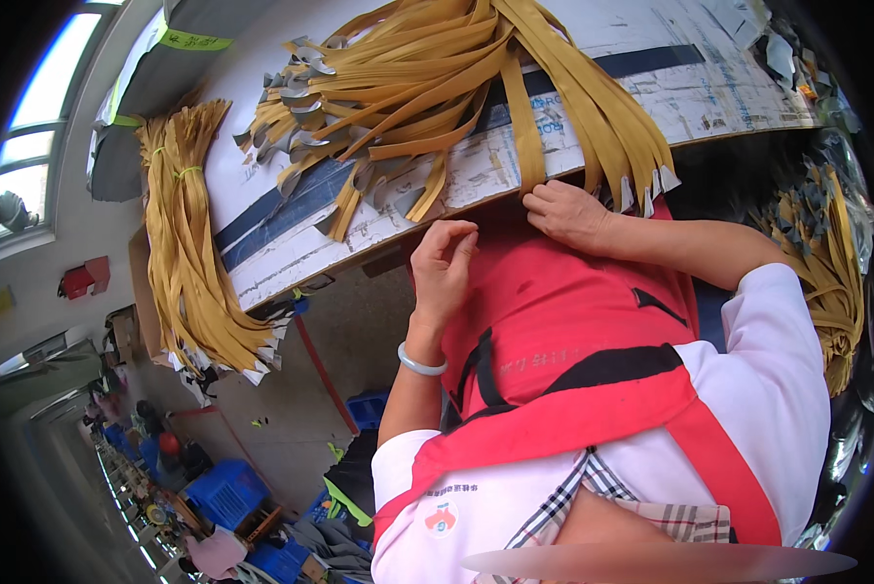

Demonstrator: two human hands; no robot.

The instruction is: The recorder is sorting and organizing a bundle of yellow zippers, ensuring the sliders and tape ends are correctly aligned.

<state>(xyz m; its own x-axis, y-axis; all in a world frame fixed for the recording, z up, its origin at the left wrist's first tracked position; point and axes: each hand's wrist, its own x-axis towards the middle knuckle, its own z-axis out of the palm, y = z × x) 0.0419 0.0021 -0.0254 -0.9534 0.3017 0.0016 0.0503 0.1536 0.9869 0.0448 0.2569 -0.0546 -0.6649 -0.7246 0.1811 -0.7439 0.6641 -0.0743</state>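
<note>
At the near edge of the table, my right hand [571,213] is closed with its fingertips on the lower end of a single yellow-ochre fabric strip [523,122]. My left hand [444,273] is raised just left of it, in front of the red apron [554,311]. Its fingers are curled, thumb and forefinger together; anything between them is too small to make out. A large loose pile of similar strips [398,78], many with grey tips, spreads over the table. A flatter bunch with pale tips [593,107] hangs over the edge beside my right hand.
A tied bundle of yellow strips [184,234] hangs over the table's left end. More strips [831,282] hang at the far right, near clear plastic wrapping. The white, scuffed tabletop [291,258] has dark blue bands. Blue crates [227,494] stand on the floor at lower left.
</note>
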